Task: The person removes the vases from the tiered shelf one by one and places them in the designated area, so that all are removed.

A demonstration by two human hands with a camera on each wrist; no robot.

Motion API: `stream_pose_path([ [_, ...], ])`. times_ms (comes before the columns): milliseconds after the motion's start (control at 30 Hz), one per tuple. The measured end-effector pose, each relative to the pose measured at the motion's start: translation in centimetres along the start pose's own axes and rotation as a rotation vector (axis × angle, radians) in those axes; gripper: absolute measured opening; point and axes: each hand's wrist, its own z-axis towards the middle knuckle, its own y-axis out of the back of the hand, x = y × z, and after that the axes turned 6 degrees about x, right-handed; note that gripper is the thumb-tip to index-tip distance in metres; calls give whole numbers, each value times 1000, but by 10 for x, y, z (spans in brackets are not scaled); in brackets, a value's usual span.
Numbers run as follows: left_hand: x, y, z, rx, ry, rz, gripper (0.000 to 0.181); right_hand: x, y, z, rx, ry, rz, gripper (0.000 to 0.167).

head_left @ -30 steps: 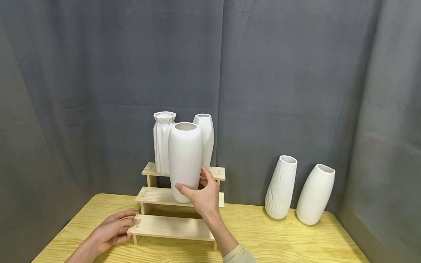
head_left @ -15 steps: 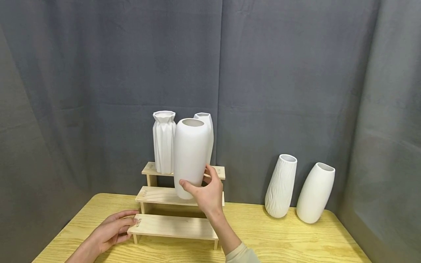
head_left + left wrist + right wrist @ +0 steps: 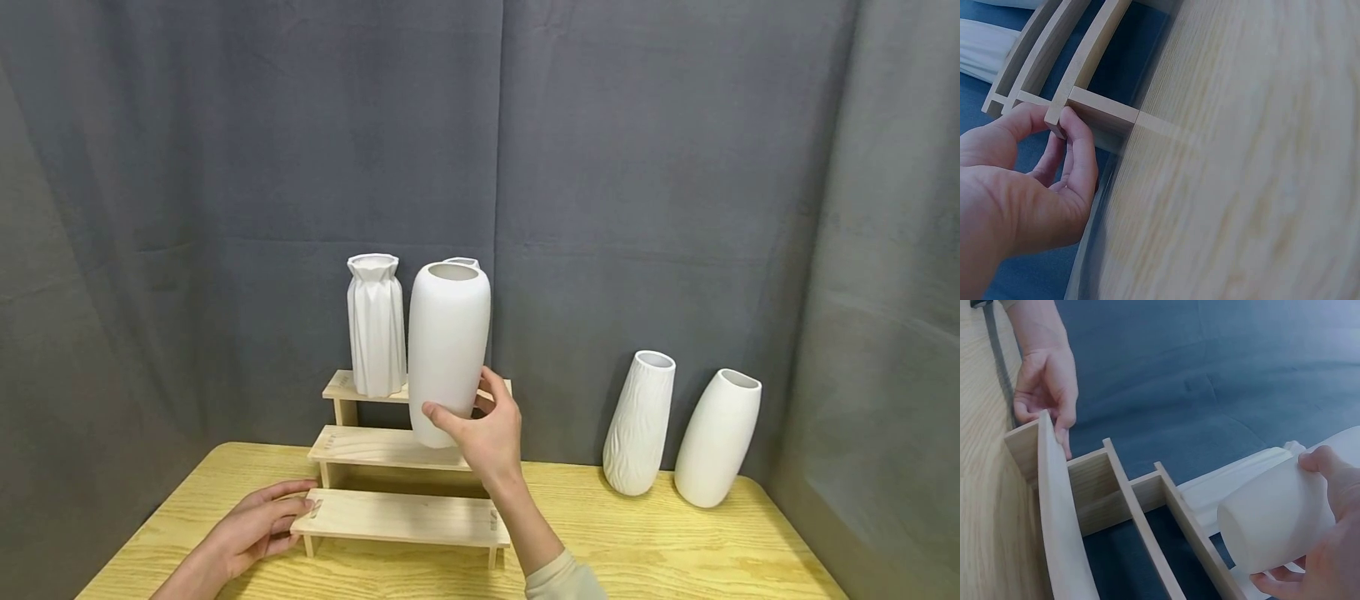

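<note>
A person stands before a wooden table (image 3: 600,525), with both hands in view, apart from each other and each holding something. The right hand (image 3: 487,433), low in a pale sleeve (image 3: 564,577), grips a tall smooth white vase (image 3: 448,350) near its base, thumb across the front and fingers round the far side. The vase is upright, its open mouth uppermost, held in front of the right half of a three-step wooden stand (image 3: 367,447); the right wrist view shows its underside uncovered, clear of the shelves. The left hand (image 3: 255,525) pinches the left end of the lowest step (image 3: 405,517) between thumb and fingers, seen most plainly from the left wrist.

On the top step (image 3: 342,385), at the left, stands a pleated white vase (image 3: 377,337) with a flared, crimped rim. Behind the held vase, another white vase (image 3: 472,262) is mostly hidden, only its angular rim showing above. Well to the right on the table, near the back edge, are a white vase with wavy grooves (image 3: 640,425) and, just beside it, a plain rounded white vase (image 3: 717,437). Grey curtains (image 3: 262,167) hang behind
</note>
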Motion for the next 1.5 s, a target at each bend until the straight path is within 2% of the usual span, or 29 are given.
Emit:
stream_pose_path([
  [433,0,-1,1,0,-7,8,62,11,18,4,-4,29,28,78],
  [733,1,-1,1,-23,19,12,63,12,25,4,-53,58,-68,77],
  [867,1,0,2,-25,21,13,64,15,27,5,-56,76,-63,77],
  [1267,3,2,3,-15,33,4,62,14,41,7,-81,73,-39,79],
  [1500,2,2,3,0,22,19,63,13,50,11,-111,53,-86,78],
])
